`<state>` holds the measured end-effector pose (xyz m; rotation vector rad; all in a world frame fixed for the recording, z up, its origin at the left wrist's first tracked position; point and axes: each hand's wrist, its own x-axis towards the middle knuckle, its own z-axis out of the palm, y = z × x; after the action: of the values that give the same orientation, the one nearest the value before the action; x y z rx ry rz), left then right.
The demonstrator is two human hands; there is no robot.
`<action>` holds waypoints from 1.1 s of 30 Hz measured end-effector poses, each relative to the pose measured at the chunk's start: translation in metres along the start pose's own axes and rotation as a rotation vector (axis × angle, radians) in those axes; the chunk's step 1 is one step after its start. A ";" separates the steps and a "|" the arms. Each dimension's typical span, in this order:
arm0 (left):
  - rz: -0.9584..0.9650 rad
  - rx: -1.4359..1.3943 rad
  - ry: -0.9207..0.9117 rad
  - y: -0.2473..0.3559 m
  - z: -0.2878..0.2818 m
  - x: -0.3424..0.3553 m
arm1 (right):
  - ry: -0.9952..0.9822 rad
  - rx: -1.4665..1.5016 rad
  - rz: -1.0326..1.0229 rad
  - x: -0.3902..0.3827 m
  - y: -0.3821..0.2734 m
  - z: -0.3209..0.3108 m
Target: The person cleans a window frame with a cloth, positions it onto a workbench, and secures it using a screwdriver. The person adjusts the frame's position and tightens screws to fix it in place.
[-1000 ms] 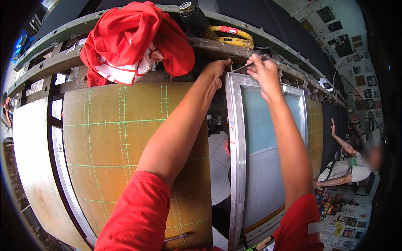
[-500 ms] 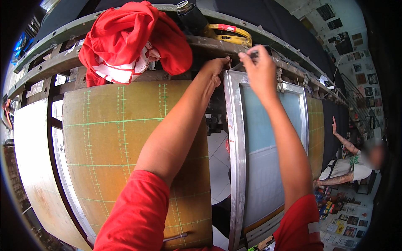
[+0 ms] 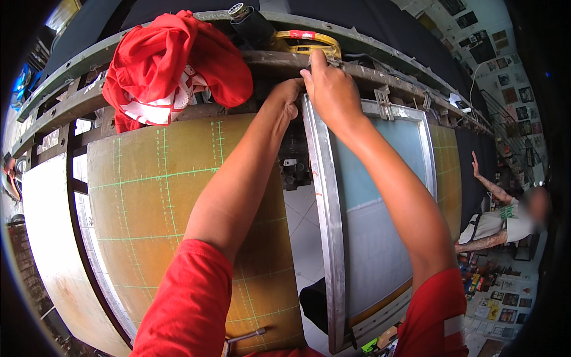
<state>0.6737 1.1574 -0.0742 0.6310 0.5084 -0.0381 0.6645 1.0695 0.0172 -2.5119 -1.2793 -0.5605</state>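
Both my hands are close together at the metal rail (image 3: 270,59), beside the top left corner of an aluminium screen-printing frame (image 3: 329,238) with pale mesh. My right hand (image 3: 333,95) is closed at the rail, thumb and index finger drawn together; what they hold is hidden. My left hand (image 3: 288,95) reaches to the rail's underside just left of it, its fingertips out of sight. Under my left arm lies a brown board (image 3: 143,208) with green grid lines. A metal socket wrench (image 3: 247,337) rests on its near edge.
A red garment (image 3: 172,59) is draped over the rail at left. A yellow tool (image 3: 306,43) and a dark cylinder (image 3: 253,25) sit behind my hands. Metal clamps (image 3: 385,104) line the rail. A white board (image 3: 56,238) is far left. Another person (image 3: 493,223) is at right.
My right hand has moved left and down toward my left hand, its fingers now closed at the rail. The view has shifted slightly, showing more of the wrench.
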 end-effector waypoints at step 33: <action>0.144 -0.051 -0.449 -0.024 -0.030 0.049 | -0.023 -0.243 -0.205 0.002 -0.013 0.013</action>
<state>0.6989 1.1612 -0.1314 0.5861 0.0298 -0.0296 0.6575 1.0832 0.0073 -2.5994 -1.5752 -0.7778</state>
